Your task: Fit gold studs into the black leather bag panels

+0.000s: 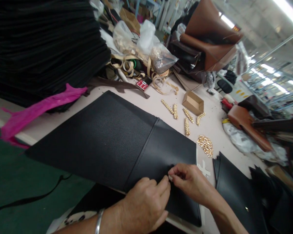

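Honestly nothing here is readable. The only thing with print on it is a small red card or packet (pixel 143 84) lying far on the table (pixel 217 126) by the tangle of tan straps (pixel 132 66), and its white marks are way too tiny and blurry to make out. No brand, label or number shows on anything else.

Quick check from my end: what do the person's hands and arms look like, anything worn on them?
Both hands are bare, no gloves. The left hand has a plain silver metal bangle at the wrist. The right hand shows no ring or band, and neither forearm has a sleeve.
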Available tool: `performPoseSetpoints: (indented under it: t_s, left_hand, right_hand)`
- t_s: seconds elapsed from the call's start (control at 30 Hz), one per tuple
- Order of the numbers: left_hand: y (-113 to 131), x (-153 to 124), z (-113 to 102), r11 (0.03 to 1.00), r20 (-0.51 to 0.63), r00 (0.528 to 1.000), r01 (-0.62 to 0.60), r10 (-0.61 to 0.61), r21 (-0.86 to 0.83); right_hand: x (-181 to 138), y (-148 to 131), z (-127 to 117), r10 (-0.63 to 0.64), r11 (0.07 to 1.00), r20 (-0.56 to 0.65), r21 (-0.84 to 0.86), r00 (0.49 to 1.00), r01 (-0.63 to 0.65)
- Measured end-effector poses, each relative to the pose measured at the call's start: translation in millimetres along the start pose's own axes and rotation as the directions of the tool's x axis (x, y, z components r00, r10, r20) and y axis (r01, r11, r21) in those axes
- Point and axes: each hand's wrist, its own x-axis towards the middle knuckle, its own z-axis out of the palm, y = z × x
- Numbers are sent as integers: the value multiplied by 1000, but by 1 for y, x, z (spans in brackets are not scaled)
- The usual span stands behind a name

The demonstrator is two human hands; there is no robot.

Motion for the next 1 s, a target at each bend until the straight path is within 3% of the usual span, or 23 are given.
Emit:
performPoseSetpoints:
  t_s: [0.23, 0.63, 0.87, 1.0]
  left_hand:
    - [0, -1, 1, 1000, 31, 999, 5, -5, -16]
    - [-1, 0, 1, 999, 11, 1000, -15, 15, -29]
    - [-3, -1, 1, 998, 3, 1000, -12, 12, -63]
    - [-4, -3, 4, 995, -86, 996, 14, -22, -99]
  right_hand:
    - [9, 1, -2, 112, 993, 50, -33, 992, -111]
    - [25, -21, -13, 203, 960, 118, -218, 972, -174]
    - [30, -20, -11, 193, 954, 76, -248, 978, -169]
    - [12, -8, -15, 187, 966, -79, -166, 979, -198]
